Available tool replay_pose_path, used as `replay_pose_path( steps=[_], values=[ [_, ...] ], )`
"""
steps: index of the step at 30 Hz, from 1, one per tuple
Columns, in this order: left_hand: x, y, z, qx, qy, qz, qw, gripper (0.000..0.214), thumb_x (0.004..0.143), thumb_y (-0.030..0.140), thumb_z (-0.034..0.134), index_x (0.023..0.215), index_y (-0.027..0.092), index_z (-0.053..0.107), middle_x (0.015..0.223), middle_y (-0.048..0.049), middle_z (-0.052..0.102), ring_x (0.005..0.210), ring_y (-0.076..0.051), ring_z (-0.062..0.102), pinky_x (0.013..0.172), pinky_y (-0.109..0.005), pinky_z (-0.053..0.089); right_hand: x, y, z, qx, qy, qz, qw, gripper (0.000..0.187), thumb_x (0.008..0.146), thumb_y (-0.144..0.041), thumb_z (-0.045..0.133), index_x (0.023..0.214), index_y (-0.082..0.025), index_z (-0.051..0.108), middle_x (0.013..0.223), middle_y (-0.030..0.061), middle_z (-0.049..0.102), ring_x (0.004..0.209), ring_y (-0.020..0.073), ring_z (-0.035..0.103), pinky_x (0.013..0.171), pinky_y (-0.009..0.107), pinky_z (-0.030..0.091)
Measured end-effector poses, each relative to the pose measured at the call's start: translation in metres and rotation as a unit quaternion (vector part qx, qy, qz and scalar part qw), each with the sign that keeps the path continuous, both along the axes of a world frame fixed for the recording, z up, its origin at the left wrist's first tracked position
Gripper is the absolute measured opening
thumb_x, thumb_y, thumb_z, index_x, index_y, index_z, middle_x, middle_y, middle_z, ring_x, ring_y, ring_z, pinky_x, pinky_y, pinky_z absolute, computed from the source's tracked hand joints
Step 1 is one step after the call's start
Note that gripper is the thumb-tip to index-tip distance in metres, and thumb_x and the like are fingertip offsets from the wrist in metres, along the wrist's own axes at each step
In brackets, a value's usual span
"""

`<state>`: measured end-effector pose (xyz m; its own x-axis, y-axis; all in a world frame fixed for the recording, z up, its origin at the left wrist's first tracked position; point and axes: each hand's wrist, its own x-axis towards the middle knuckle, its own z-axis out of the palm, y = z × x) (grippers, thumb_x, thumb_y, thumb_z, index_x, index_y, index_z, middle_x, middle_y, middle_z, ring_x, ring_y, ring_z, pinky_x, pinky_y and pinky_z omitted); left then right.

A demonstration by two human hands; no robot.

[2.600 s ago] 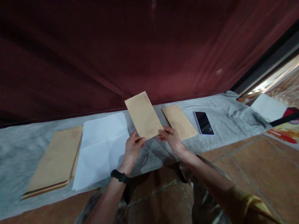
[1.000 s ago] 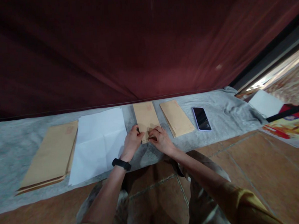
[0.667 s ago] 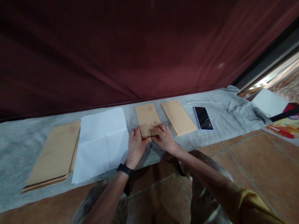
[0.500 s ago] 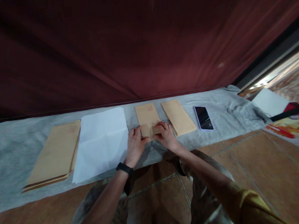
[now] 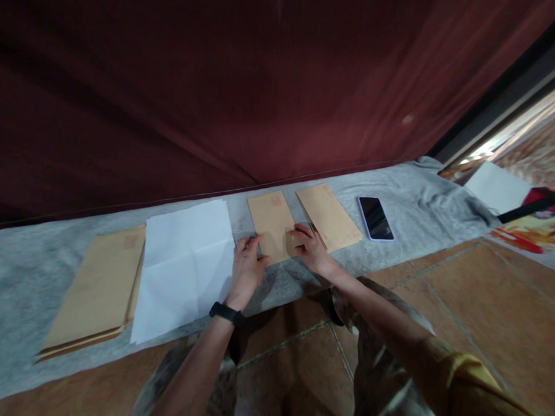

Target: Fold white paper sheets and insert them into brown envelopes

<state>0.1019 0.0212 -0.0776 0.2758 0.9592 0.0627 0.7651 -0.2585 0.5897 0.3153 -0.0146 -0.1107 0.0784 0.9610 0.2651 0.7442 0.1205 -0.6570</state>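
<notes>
A tan envelope (image 5: 271, 222) lies flat on the grey cloth (image 5: 24, 271) in front of me. My left hand (image 5: 246, 268) rests beside its near left corner with fingers stretched out, fingertips touching its edge. My right hand (image 5: 311, 248) presses on its near right corner, fingers extended flat. A black band sits on my left wrist. Neither hand holds anything lifted.
A small stack of tan envelopes (image 5: 328, 215) lies just right of the envelope, then a dark phone (image 5: 375, 218). A creased white sheet (image 5: 186, 262) and a larger stack of tan envelopes (image 5: 98, 287) lie to the left. A dark red curtain (image 5: 234, 86) hangs behind.
The envelope I held up in both hands has come down flat onto the cloth. My hands have since spread apart from its near edge toward its two corners.
</notes>
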Motion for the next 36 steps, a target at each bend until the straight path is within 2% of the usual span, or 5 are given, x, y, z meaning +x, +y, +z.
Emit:
replay_pose_path(
  steps=[18, 23, 26, 31, 36],
  values=[
    [-0.004, 0.002, -0.005, 0.025, 0.0, -0.008, 1.0, 0.057, 0.074, 0.018, 0.073, 0.13, 0.019, 0.063, 0.121, -0.0117, 0.06, 0.116, -0.029, 0.058, 0.107, -0.045, 0.046, 0.014, -0.002, -0.003, -0.007, 0.126, 0.026, 0.992, 0.052, 0.08, -0.001, 0.049, 0.121, -0.024, 0.069, 0.137, 0.0054, 0.063, 0.128, 0.0193, 0.059, 0.118, 0.042, 0.042],
    [-0.004, 0.002, -0.006, 0.031, 0.011, -0.014, 0.999, 0.055, 0.076, 0.02, 0.072, 0.13, 0.018, 0.063, 0.123, -0.0118, 0.06, 0.117, -0.029, 0.058, 0.107, -0.045, 0.046, 0.009, -0.002, 0.0, 0.005, 0.09, 0.017, 0.996, 0.039, 0.088, -0.018, 0.057, 0.126, -0.022, 0.065, 0.135, 0.0099, 0.063, 0.125, 0.0235, 0.059, 0.111, 0.043, 0.047],
    [-0.003, 0.002, -0.005, 0.031, 0.013, -0.011, 0.999, 0.056, 0.075, 0.018, 0.073, 0.13, 0.018, 0.063, 0.122, -0.0113, 0.06, 0.115, -0.028, 0.059, 0.106, -0.044, 0.047, 0.001, -0.004, 0.004, -0.006, 0.03, 0.014, 0.999, 0.051, 0.084, -0.025, 0.069, 0.134, -0.021, 0.06, 0.145, 0.0133, 0.054, 0.133, 0.0283, 0.052, 0.113, 0.047, 0.044],
    [-0.004, 0.001, -0.003, 0.031, 0.017, -0.012, 0.999, 0.055, 0.075, 0.02, 0.073, 0.129, 0.019, 0.063, 0.121, -0.011, 0.06, 0.113, -0.027, 0.059, 0.105, -0.044, 0.048, -0.005, -0.004, 0.005, -0.029, -0.019, -0.008, 0.999, 0.056, 0.082, -0.014, 0.064, 0.138, -0.017, 0.056, 0.152, 0.0171, 0.046, 0.14, 0.0316, 0.043, 0.117, 0.052, 0.037],
    [-0.004, 0.0, -0.002, 0.027, 0.021, -0.015, 0.999, 0.055, 0.077, 0.02, 0.072, 0.13, 0.021, 0.061, 0.121, -0.0101, 0.059, 0.114, -0.028, 0.058, 0.106, -0.045, 0.047, 0.004, -0.001, -0.003, -0.009, 0.011, -0.002, 1.0, 0.056, 0.079, -0.007, 0.06, 0.133, -0.022, 0.061, 0.149, 0.0119, 0.05, 0.137, 0.0286, 0.048, 0.116, 0.051, 0.039]
  ],
)
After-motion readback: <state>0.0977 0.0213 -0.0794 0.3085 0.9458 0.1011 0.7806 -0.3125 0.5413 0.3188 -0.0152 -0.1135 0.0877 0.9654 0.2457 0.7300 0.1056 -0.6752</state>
